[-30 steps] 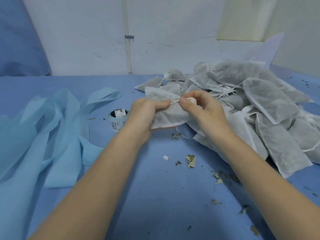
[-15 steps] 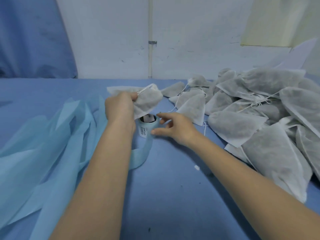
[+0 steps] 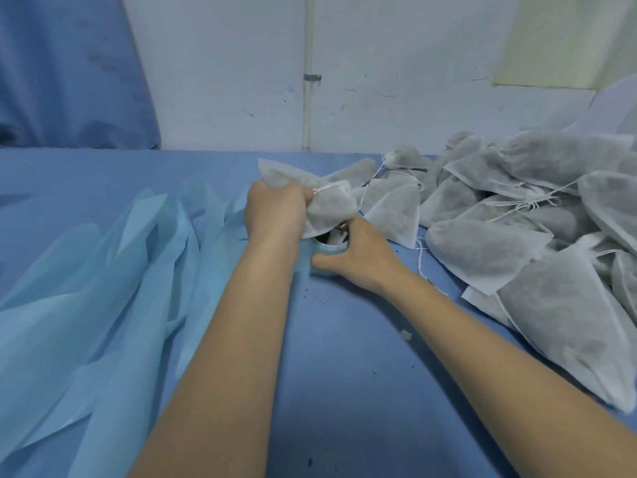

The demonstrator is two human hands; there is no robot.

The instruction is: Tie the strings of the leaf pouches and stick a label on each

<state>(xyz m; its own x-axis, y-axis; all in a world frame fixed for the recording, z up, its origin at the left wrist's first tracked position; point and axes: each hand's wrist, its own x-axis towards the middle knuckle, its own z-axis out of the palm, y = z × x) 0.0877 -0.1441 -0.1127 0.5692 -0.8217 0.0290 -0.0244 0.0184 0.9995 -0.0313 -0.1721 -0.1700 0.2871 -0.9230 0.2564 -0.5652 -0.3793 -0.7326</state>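
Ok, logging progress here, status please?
Left hand grips tied pouch. Right hand on label roll. No label on yet. Nothing in the way.

Mid-frame, the left hand point(image 3: 274, 210) holds a pouch point(image 3: 322, 201) right above the label roll point(image 3: 327, 248), which the right hand point(image 3: 358, 257) wraps from the right, I think. The pouch heap point(image 3: 517, 215) fills the right side of the table point(image 3: 344, 374); paper strips point(image 3: 86, 288) sprawl across the left.

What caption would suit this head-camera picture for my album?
Left hand grips a leaf pouch above the label roll, which the right hand holds, beside a pile of pouches.
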